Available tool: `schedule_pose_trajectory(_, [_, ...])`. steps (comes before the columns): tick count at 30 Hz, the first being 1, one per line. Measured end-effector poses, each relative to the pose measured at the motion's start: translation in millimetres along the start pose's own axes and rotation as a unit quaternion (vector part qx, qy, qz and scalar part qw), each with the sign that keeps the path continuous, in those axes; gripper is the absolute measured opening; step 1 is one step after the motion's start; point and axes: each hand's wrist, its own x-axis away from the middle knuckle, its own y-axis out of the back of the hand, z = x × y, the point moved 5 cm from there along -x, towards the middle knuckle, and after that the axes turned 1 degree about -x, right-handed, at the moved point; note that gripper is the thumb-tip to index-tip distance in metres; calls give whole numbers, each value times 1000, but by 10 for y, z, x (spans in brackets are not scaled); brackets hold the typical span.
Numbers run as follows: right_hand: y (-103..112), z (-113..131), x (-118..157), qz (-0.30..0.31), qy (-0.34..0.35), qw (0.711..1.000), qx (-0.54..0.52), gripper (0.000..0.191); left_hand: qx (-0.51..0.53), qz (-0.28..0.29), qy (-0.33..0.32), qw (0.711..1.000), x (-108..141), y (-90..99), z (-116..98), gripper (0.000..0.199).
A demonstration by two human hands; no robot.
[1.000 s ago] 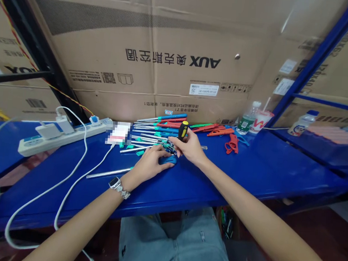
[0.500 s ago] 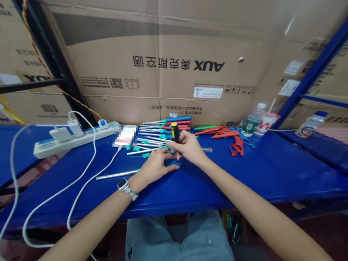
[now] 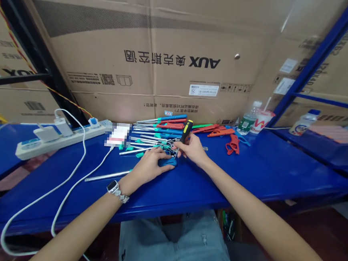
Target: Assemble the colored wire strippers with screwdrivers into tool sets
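Note:
My right hand (image 3: 194, 149) grips a screwdriver (image 3: 187, 130) with a black and yellow handle. The handle leans up and away, and the shaft points down at a blue plastic handle (image 3: 169, 161). Pressed over that handle on the blue table is my left hand (image 3: 150, 167), fingers bent around it. A silver metal rod (image 3: 107, 176) with a green collar runs out to the left from beneath my left hand. Just beyond my hands lie several similar rods (image 3: 143, 141) with green collars, some with blue or red handles. Where the screwdriver tip meets the blue handle is too small to tell.
Red plastic handles (image 3: 232, 144) lie right of the rods. Behind them stand a green-labelled bottle (image 3: 247, 122) and a paper cup (image 3: 262, 122) with a straw. A power strip (image 3: 61, 137) with white cables (image 3: 81, 179) occupies the left. Large cardboard (image 3: 169, 33) backs the table.
The screwdriver handle has tipped over to the right, and my right hand has turned with it. My left hand stays on the blue handle. The whole view has shifted slightly.

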Motion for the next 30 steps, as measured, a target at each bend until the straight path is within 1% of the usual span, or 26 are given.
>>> schedule_pose_trajectory(2, [-4,-28,24,0,-16,1000,-3,49,-2,2,-2,1000,2,2,-6,28])
schedule_pose_trajectory(4, [-20,24,76,20,4,1000,14,46,-4,0,-6,1000,6,-1,-6,28])
schedule_pose_trajectory(7, [-65,157,163,73,39,994,77,46,1,-1,-16,1000,11,-13,-1,28])
schedule_pose_trajectory(9, [-110,202,204,133,9,986,96,48,4,-6,-23,1000,13,-17,4,29])
schedule_pose_trajectory(11, [-127,255,221,163,-15,983,82,51,1,-10,-25,1000,14,-17,9,30])
schedule_pose_trajectory(12, [-116,291,215,153,-12,986,67,51,1,-10,-24,1000,14,-18,12,30])
schedule_pose_trajectory(14, [-74,352,189,105,7,993,49,50,3,-8,-23,1000,15,-21,14,30])
schedule_pose_trajectory(16, [-46,357,160,62,14,996,69,54,4,-7,-25,1000,15,-20,9,30])
schedule_pose_trajectory(19, [-59,299,116,42,-5,993,114,55,2,-9,-23,1000,19,-9,-10,27])
schedule_pose_trajectory(21, [-79,277,94,49,-26,994,92,50,7,-2,-18,1000,24,-2,-26,27])
schedule_pose_trajectory(23, [-115,274,91,90,-70,993,29,45,17,7,-13,1000,29,5,-42,26])
schedule_pose_trajectory(25, [-154,291,114,151,-119,980,-50,39,22,9,-7,1000,30,15,-45,25])
schedule_pose_trajectory(27, [-154,310,130,182,-148,965,-114,34,17,6,-3,1000,27,21,-31,26])
schedule_pose_trajectory(28, [-137,309,125,180,-149,964,-126,33,13,5,-3,1000,24,22,-20,26])
schedule_pose_trajectory(30, [-82,285,86,148,-120,977,-100,32,9,2,-3,1000,18,17,9,26])
